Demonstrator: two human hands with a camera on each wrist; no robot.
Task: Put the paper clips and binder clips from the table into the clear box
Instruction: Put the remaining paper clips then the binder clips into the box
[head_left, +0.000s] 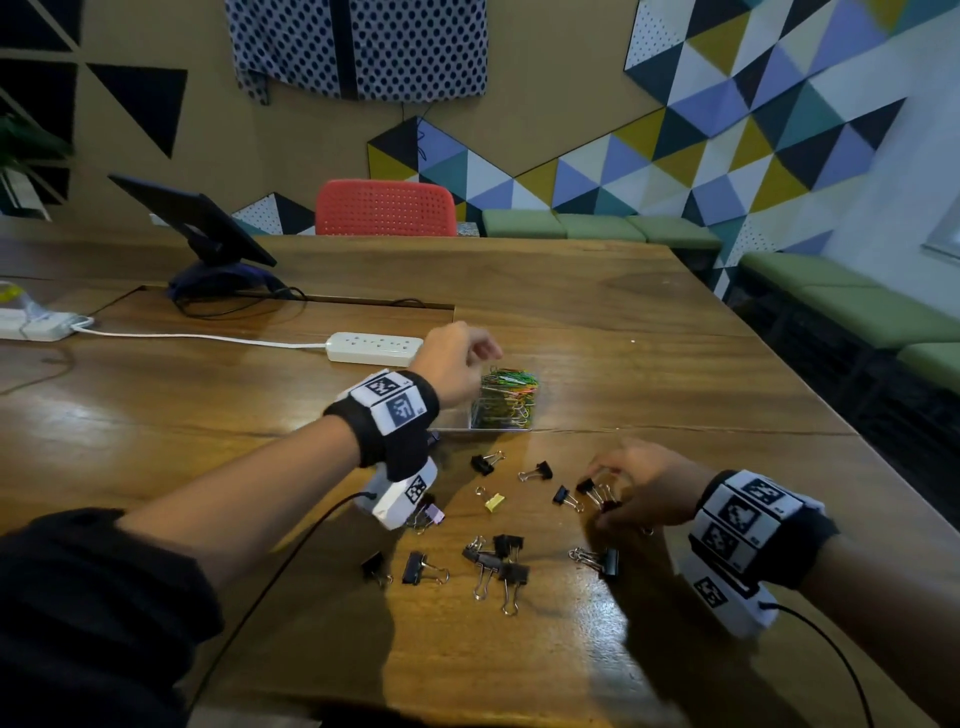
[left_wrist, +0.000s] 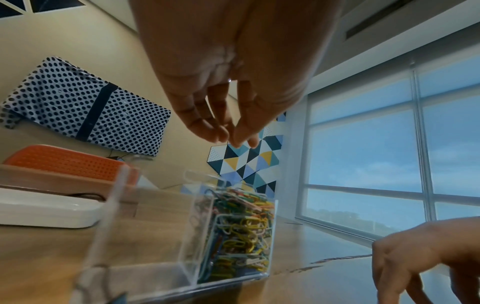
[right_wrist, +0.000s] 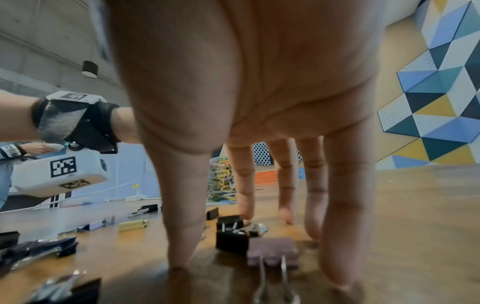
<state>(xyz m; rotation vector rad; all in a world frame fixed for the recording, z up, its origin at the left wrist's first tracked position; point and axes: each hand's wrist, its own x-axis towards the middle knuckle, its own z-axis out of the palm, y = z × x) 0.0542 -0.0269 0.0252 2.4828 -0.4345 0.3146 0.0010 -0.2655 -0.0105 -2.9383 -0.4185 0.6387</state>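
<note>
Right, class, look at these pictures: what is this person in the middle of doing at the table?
A person is sorting clips into a clear box on a wooden table. One compartment is packed with coloured paper clips; the one beside it looks empty. The left hand hovers above the box, fingertips pinched together. The right hand reaches down over black binder clips, straight fingers around them. Many binder clips are scattered on the table.

In the head view the left hand (head_left: 457, 358) hides the clear box's (head_left: 506, 410) left compartment; right hand (head_left: 644, 493) covers some binder clips (head_left: 597, 491).
</note>
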